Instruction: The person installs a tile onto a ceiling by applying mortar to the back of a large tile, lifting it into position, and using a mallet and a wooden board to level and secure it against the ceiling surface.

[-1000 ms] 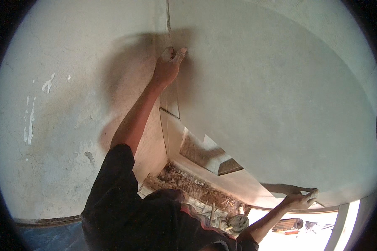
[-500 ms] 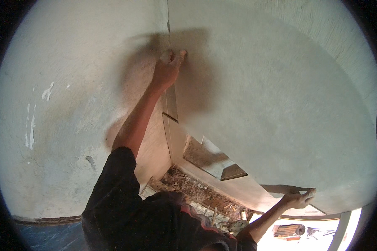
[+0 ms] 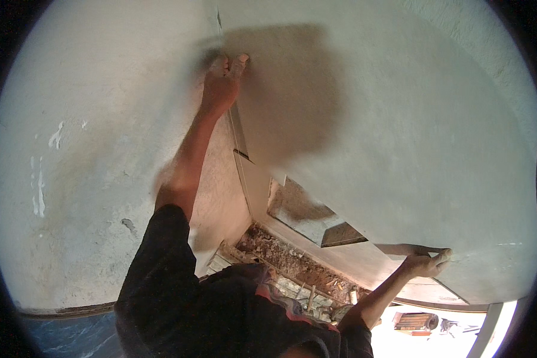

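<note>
The large pale panel (image 3: 388, 155) spreads out at two o'clock. The left hand (image 3: 222, 83), at eleven beside the wall (image 3: 101, 179), and the right hand (image 3: 425, 265), at four, look closed on its edge, set wide apart presumably to steady so broad a sheet.

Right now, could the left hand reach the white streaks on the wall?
Probably yes: nothing visible stands between the left hand and the white streaks on the wall. The hand seems to be at the edge of the big pale board, though, so it would likely have to leave that.
</note>
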{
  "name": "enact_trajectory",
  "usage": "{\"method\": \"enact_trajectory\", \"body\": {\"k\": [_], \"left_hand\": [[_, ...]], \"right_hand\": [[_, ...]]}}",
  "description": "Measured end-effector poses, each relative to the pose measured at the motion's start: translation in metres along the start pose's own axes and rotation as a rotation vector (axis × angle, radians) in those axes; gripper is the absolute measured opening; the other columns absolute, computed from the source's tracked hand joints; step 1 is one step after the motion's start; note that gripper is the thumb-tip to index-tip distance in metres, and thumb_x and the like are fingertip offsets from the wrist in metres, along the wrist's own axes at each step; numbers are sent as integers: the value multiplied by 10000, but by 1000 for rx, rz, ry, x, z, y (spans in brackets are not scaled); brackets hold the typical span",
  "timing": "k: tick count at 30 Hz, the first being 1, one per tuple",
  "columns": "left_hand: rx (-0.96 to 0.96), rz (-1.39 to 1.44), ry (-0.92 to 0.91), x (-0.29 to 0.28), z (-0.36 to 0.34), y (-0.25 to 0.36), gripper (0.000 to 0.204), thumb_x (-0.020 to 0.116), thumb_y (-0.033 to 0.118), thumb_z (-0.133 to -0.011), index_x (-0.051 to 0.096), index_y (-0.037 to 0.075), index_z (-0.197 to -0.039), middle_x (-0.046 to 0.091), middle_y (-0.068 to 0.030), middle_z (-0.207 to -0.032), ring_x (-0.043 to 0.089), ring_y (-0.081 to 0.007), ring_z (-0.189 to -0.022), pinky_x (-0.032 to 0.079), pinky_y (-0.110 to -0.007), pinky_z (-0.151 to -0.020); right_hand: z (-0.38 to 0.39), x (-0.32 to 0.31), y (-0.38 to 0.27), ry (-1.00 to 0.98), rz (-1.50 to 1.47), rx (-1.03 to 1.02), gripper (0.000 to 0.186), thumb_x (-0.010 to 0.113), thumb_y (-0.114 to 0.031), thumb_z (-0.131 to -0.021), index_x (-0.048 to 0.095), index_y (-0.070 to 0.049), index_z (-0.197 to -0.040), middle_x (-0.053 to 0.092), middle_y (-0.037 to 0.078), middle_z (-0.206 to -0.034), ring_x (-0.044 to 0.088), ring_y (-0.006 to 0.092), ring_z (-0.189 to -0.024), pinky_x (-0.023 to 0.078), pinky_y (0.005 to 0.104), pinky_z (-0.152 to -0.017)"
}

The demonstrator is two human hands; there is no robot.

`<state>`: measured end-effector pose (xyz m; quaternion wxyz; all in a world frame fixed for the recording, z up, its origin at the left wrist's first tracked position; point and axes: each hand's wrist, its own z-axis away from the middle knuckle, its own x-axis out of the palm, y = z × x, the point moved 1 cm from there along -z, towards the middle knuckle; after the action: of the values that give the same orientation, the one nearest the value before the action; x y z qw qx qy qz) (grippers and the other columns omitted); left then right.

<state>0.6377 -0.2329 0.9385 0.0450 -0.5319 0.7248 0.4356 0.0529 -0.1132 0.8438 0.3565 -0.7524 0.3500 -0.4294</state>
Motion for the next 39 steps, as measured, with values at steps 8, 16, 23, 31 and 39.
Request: {"method": "enact_trajectory", "body": {"k": [8,16,23,31,39], "left_hand": [[414,-511,168,-2,-3,-11,477,457,210,-1087,405,115,-1551,597,-290,-1318,673,-359,-1085,520,-500,-911],[118,48,151,-4,-10,-20,662,543,619,-1019,662,-32,-1042,568,-108,-633,570,-201,-613,507,-336,-625],[554,-409,337,-1,-12,-39,420,625,419,-1042,640,15,-1153,616,-113,-765,548,-164,-628,475,-302,-566],[194,95,203,-2,-3,-22,455,592,487,-1045,638,34,-1034,586,-61,-703,525,-144,-597,457,-319,-552],[202,-22,173,-4,-5,-23,624,511,590,-1045,624,-16,-957,605,-135,-731,596,-232,-673,479,-387,-621]], "right_hand": [[4,20,22,-23,47,-76,570,645,-530,-977,604,38,-984,578,141,-936,580,255,-862,503,380,-732],[19,51,23,-19,50,-40,543,622,-538,-990,602,3,-948,547,77,-861,552,193,-785,471,342,-630],[20,62,32,-30,16,-96,535,624,-528,-993,592,4,-947,538,72,-849,546,192,-763,469,336,-623],[16,59,42,-17,37,-75,541,621,-516,-998,589,22,-944,560,98,-855,572,205,-771,490,341,-635],[14,60,53,28,63,-139,573,636,-553,-982,597,16,-926,569,96,-823,570,203,-721,486,345,-605]]}}
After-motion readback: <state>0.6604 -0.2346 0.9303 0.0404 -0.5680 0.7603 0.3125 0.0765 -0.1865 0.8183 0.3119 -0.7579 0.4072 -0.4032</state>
